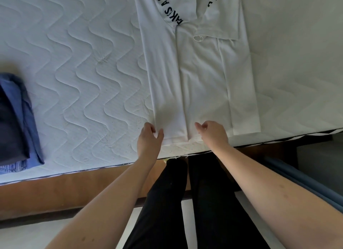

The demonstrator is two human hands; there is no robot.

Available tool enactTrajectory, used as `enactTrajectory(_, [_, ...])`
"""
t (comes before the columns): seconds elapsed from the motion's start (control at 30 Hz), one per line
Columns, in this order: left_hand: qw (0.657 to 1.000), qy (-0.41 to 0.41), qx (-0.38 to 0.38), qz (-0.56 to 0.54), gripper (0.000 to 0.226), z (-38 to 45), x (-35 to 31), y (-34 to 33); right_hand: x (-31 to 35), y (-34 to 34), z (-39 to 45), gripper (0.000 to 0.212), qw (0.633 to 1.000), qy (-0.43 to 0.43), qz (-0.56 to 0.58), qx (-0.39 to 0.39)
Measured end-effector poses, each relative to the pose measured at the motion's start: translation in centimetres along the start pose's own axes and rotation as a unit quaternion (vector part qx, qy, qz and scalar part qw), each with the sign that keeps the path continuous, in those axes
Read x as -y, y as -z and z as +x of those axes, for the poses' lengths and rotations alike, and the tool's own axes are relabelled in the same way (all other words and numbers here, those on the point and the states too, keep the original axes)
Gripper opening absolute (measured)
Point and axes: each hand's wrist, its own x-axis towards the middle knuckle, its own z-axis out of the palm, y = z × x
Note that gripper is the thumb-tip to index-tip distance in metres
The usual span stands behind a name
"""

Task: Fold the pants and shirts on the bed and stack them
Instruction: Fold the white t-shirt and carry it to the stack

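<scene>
You have one white shirt (pixel 200 77) spread lengthwise on the bed (pixel 78 66), its hem at the near edge and its printed chest at the far end. Both long sides are already folded inward, so the shirt lies as a narrow strip with two sleeves tucked over the middle; dark curved lettering shows on the folded flaps.

Your left hand (pixel 149 142) is at the near left corner of the hem, thumb and fingers (pixel 161 133) pinching the cloth there. Your right hand (pixel 213 132) is at the hem further right, near the middle fold, its fingers curled and gripping the edge of the fabric. The two hands are apart, with a stretch of hem flat between them.

At the left edge of the bed sits one stack of folded clothes (pixel 16 122): you can count a dark navy piece on top, a blue one under it and a bit of lighter denim at the bottom, three layers in all. Your two legs in black trousers (pixel 185 202) stand against the bed frame.
</scene>
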Motion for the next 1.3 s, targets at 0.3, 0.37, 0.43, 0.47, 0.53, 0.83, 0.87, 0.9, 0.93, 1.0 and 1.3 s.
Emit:
enactTrajectory(0.3, [0.996, 0.024, -0.074, -0.041, 0.033, 5.0, -4.8, 0.0, 3.6, 0.8, 3.0, 0.027, 0.992, 0.083, 0.065, 0.064])
enactTrajectory(0.37, [0.989, 0.094, -0.074, -0.084, 0.025, 6.0, -5.0, 0.5, 4.8, -0.1, 2.9, 0.028, 0.989, 0.091, 0.028, 0.113])
enactTrajectory(0.43, [0.988, 0.122, -0.037, -0.090, 0.016, 6.5, -4.3, 0.9, 5.7, -0.9, 2.6, 0.023, 0.983, 0.081, 0.032, 0.164])
enactTrajectory(0.47, [0.989, 0.122, -0.009, -0.083, 0.016, 6.4, -3.9, 1.2, 5.8, -1.2, 2.4, 0.018, 0.980, 0.074, 0.044, 0.181])
enactTrajectory(0.53, [0.988, 0.113, 0.059, -0.082, 0.018, 5.5, -2.8, 1.5, 5.8, -1.4, 1.9, 0.009, 0.973, 0.056, 0.085, 0.209])
enactTrajectory(0.83, [0.916, 0.201, 0.168, -0.304, 0.024, 1.6, 1.6, 0.6, 3.0, -2.9, -0.4, 0.017, 0.873, -0.084, 0.342, 0.336])
enactTrajectory(0.87, [0.910, 0.209, 0.162, -0.320, 0.024, 1.5, 1.7, 0.5, 2.5, -3.0, -0.5, 0.018, 0.873, -0.094, 0.345, 0.332])
enactTrajectory(0.9, [0.907, 0.209, 0.163, -0.326, 0.023, 1.4, 1.6, 0.5, 2.2, -3.0, -0.6, 0.020, 0.880, -0.098, 0.333, 0.323])
enactTrajectory(0.93, [0.908, 0.202, 0.171, -0.325, 0.021, 1.4, 1.5, 0.5, 2.1, -3.2, -0.7, 0.022, 0.891, -0.095, 0.313, 0.316])
enactTrajectory(1.0, [0.920, 0.171, 0.192, -0.297, 0.021, 1.3, 1.6, 0.4, 2.2, -3.6, -1.0, 0.025, 0.901, -0.076, 0.282, 0.321])
enactTrajectory(1.3, [0.979, 0.122, 0.136, -0.087, 0.031, 0.2, 1.6, -0.6, 2.4, -3.8, -1.6, 0.045, 0.978, -0.055, 0.114, 0.167])
